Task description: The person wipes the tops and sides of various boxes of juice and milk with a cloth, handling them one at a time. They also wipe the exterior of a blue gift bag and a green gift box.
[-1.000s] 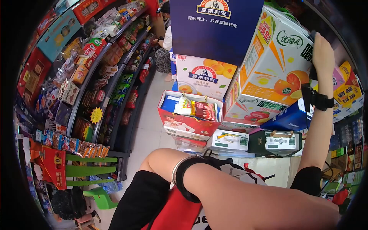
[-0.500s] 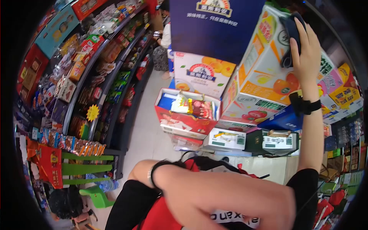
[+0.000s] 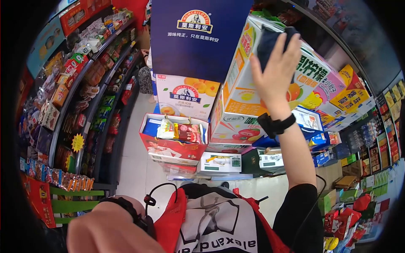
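My right hand (image 3: pixel 276 69), with a black watch on the wrist, lies over a dark cloth (image 3: pixel 266 46). Its fingers are apart, and the cloth is pressed to the upper side of a tall orange-and-white drink carton (image 3: pixel 234 80). Large at the lower left, my left hand (image 3: pixel 107 232) is close to the camera and blurred, a dark band at its wrist. I cannot make out its fingers. Left of the orange carton stands a white apricot-printed carton (image 3: pixel 190 95) below a dark blue display panel (image 3: pixel 198 52).
An open red gift box (image 3: pixel 173 147) with packets on top is in front. White boxes (image 3: pixel 219 163) stand at floor level beside it. Snack shelves (image 3: pixel 76 109) line the left side, with another person partly visible beyond them. More cartons (image 3: pixel 346 99) are stacked at the right.
The view has shifted, so the cartons appear further left. My right hand and the cloth have moved left and slightly down the carton. My left arm has swung from across my chest to the lower left.
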Available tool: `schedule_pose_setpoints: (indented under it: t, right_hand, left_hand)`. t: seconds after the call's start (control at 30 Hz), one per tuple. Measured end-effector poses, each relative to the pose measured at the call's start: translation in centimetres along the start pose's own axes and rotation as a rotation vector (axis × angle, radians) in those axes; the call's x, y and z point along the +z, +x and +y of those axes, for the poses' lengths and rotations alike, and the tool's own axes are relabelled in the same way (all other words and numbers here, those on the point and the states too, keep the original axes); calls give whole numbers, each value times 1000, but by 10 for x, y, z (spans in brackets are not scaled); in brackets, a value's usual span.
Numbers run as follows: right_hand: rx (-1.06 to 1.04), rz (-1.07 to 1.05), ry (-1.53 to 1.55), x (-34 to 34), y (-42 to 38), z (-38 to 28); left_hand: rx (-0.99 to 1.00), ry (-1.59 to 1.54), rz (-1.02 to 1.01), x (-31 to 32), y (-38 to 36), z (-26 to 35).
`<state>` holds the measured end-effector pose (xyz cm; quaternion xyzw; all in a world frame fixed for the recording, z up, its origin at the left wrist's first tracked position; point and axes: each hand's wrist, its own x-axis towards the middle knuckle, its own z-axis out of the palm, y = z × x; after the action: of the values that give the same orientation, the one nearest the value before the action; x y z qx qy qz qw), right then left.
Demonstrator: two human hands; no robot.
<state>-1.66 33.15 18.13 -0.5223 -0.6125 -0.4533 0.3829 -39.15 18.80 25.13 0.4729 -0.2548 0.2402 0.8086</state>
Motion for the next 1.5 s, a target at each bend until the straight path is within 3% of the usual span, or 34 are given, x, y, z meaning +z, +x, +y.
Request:
schedule_pose_setpoints:
  t: [0.1, 0.17, 0.2, 0.33, 0.4, 0.53, 0.57, 0.6, 0.63, 0.67, 0.73, 0.83, 1.1, 1.33, 1.4, 1.43, 1.5]
  right_hand:
    - [-138, -69, -29, 5, -17, 9]
    - [-190, -104, -125, -4, -14, 34]
    - [-235, -144, -218, -7, -11, 44]
    - [99, 154, -82, -7, -6, 78]
    - [92, 144, -69, -8, -7, 72]
    - [-91, -20, 5, 5, -42, 38]
    - [-225, -191, -20, 19, -61, 39]
    - [-305, -389, 46, 14, -69, 23]
    - [-533, -291, 104, 23, -93, 25]
    - [-668, -379, 68, 17, -101, 22]
    - [-726, -333, -5, 11, -108, 34]
    - [-608, -278, 38, -4, -86, 53]
    - [-358, -27, -55, -44, -15, 152]
    - [-35, 259, -69, -81, 0, 317]
    - [140, 247, -139, -100, 5, 355]
    - [257, 132, -150, -108, 3, 369]
    - [252, 36, -152, -103, -16, 397]
  left_hand:
    - [54, 12, 6, 6, 6, 1]
    - [262, 262, 340, 25, 12, -12]
    - [313, 291, 373, 29, 11, -13]
    - [321, 306, 95, 23, -7, 0]
    - [337, 355, -20, 21, -16, 8]
    - [406, 453, -197, 16, -18, 9]
    - [553, 484, -261, 12, -8, -2]
    - [544, 472, -290, 10, -2, -3]
    - [470, 376, -370, 9, 3, -3]
    - [394, 281, -447, 6, 7, -4]
    - [326, 211, -489, -2, 9, -10]
    - [467, 221, -369, -19, 9, -31]
    - [500, 135, -206, -40, 29, -80]
    - [495, 190, -55, -42, 50, -126]
    - [535, 129, 105, -38, 45, -142]
    - [547, 137, 113, -43, 50, -151]
    - [518, 136, 117, -49, 70, -170]
